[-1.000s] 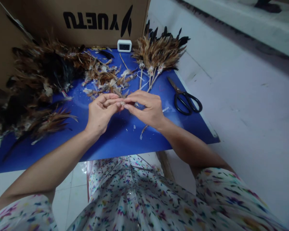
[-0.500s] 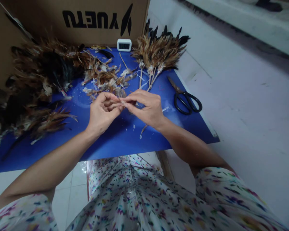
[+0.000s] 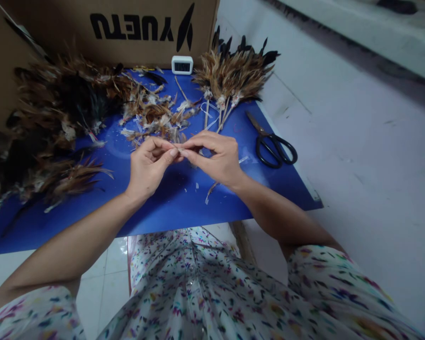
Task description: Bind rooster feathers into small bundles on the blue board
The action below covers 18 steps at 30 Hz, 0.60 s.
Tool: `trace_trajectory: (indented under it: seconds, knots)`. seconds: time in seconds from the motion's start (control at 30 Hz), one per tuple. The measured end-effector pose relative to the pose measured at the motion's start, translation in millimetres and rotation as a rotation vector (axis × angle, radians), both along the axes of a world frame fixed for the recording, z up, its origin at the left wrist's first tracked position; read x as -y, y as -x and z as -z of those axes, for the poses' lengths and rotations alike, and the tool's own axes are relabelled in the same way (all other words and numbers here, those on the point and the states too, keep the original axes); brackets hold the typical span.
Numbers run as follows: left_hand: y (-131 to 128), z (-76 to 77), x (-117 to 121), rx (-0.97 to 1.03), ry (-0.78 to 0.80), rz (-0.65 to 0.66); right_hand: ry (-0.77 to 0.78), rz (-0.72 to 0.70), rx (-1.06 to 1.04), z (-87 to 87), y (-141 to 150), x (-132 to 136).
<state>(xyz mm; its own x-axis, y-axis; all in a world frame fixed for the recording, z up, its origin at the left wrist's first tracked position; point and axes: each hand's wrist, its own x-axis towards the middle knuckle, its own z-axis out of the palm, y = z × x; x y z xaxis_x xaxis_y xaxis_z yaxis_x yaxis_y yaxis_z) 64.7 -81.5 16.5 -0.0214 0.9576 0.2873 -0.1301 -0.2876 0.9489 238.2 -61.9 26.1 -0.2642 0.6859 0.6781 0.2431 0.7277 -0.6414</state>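
My left hand (image 3: 147, 165) and my right hand (image 3: 214, 153) meet above the blue table mat (image 3: 156, 215), fingertips almost touching. Each pinches with thumb and forefinger at one small, thin, pale-brown piece (image 3: 179, 149); the fingers cover most of it, so its kind is unclear. Just beyond the fingertips lies a loose heap of short brown and white feathers (image 3: 157, 113). Behind my right hand, several bundles of brown, black-tipped feathers (image 3: 233, 71) are bound on thin sticks (image 3: 224, 118). A small feather scrap (image 3: 211, 190) lies below my right wrist.
Black-handled scissors (image 3: 271, 146) lie to the right, blades pointing away. A large pile of brown and black feathers (image 3: 56, 113) covers the left side. A cardboard box (image 3: 138, 52) stands at the back, with a small white digital clock (image 3: 182, 65) before it.
My left thumb has shifted up and back a little, onto the forefinger's tip. My right hand has stayed almost still, and the things on the mat lie as before.
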Motion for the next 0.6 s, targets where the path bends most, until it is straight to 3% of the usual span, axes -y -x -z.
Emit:
trace_trajectory:
  seconds: [0.27,0.6]
  knots:
    - [0.2,-1.3,-0.3,0.036,-0.013,0.025,0.265,-0.031,-0.202,0.9,0.0,-3.4]
    - [1.7,-1.2,-1.5,0.02,-0.034,-0.006,0.274,-0.064,-0.222,6.7,1.0,-7.8]
